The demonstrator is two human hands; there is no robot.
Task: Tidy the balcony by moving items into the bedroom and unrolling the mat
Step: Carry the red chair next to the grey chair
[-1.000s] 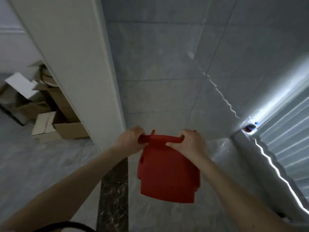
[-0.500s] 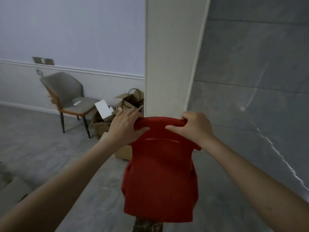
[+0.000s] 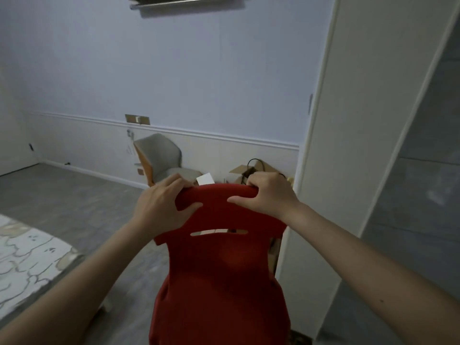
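Both hands, left hand (image 3: 163, 206) and right hand (image 3: 267, 195), grip the top rail of the red moulded-plastic chair (image 3: 221, 270), held at six o'clock in the doorway facing the room. Judging by this, the chair is mid-transfer. No rolled mat shows; a pale patterned mat (image 3: 27, 257) lies flat at eight o'clock.

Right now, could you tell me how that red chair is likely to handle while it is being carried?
The red chair looks like moulded plastic, so probably stiff and fairly light. The left hand and right hand both hold its top rail, so the seat hanging below may swing. It is wide and could clip the door frame.
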